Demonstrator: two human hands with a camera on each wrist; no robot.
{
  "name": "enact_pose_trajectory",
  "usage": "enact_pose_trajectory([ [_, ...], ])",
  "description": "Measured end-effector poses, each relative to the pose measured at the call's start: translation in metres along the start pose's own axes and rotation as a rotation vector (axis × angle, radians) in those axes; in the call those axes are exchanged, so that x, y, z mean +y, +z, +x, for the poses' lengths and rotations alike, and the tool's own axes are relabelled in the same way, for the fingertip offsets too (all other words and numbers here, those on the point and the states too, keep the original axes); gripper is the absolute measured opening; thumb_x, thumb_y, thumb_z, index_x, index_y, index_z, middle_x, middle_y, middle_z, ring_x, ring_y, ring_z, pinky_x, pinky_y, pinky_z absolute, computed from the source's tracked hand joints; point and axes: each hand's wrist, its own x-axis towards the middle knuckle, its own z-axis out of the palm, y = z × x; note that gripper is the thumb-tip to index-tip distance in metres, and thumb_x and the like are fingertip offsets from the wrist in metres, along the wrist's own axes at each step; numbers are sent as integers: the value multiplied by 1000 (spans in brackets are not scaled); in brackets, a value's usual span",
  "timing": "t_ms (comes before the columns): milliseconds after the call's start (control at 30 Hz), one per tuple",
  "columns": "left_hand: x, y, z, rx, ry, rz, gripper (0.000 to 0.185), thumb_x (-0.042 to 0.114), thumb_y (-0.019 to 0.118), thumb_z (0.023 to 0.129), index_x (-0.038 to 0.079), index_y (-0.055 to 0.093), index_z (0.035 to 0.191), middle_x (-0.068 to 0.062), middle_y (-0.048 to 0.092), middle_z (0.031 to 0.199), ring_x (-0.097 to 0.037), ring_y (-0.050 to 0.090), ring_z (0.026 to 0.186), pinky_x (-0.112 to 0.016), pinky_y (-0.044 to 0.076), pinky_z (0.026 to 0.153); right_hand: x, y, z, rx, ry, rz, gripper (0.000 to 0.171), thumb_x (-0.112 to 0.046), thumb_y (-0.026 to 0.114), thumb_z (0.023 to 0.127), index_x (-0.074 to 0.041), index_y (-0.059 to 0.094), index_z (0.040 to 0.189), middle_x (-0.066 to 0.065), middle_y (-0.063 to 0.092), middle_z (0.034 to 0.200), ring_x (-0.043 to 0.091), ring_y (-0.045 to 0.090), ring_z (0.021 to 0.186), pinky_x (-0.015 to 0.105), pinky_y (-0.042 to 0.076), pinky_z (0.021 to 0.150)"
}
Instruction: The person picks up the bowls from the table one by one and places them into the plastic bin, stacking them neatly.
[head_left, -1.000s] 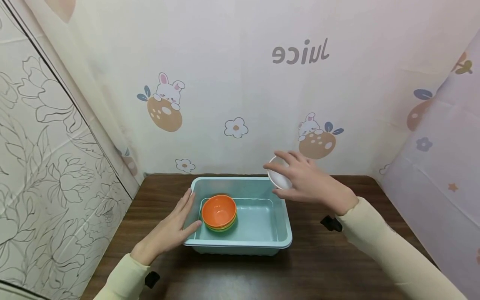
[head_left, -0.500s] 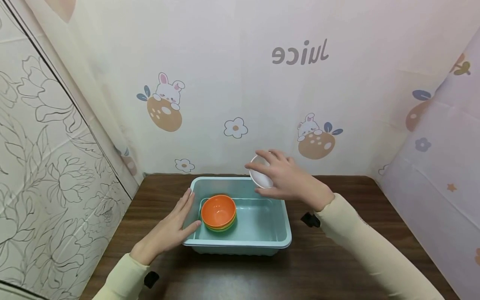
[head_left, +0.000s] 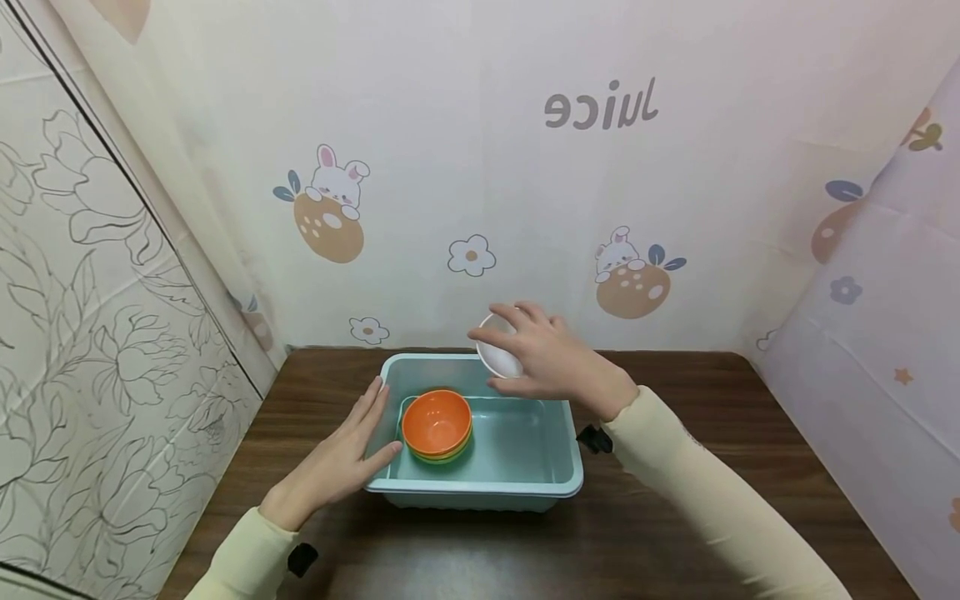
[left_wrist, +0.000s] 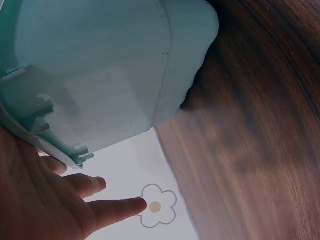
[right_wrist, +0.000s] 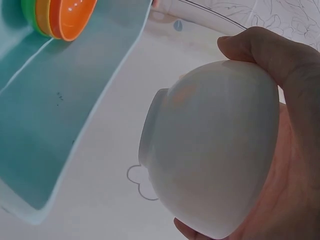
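My right hand (head_left: 551, 354) grips a white bowl (right_wrist: 215, 145) around its rim, with the thumb on one side and fingers on the other. The bowl is tilted and hangs above the back of a light teal plastic basin (head_left: 517, 487). Inside the basin at the left sits a stack of bowls, an orange bowl (head_left: 437, 423) on top with a yellow and a green one under it. My left hand (head_left: 337, 458) lies along the basin's left rim, fingers straight; in the left wrist view this hand (left_wrist: 45, 200) touches the rim from outside.
The basin stands on a dark wooden table (head_left: 675, 533), near its back edge. Directly behind rises a pale printed curtain (head_left: 480, 167), with more printed cloth (head_left: 97, 275) close on the left. Black wrist cameras are strapped under both sleeves.
My right hand has carried the white bowl leftward, from over the basin's back right corner to nearer the stack. The left hand and the stacked bowls stay in place.
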Motion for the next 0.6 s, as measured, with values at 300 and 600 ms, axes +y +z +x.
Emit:
enact_pose_trajectory([
  [300,-1,0,1,1,-1,-2,87,52,56,102,11,13,167,-5,0,175,-32,21,159,-59,41,114,-2,7,9,-16,13,-5,63,-51,72,88,-37,56,147,12,41,161,41,42,140,66,50,95],
  [600,-1,0,1,-5,-8,-10,87,52,56,102,14,13,167,-3,-1,175,-31,21,159,-59,41,114,-5,17,16,-37,28,18,62,-51,72,88,-37,57,147,12,40,161,41,40,141,68,48,98],
])
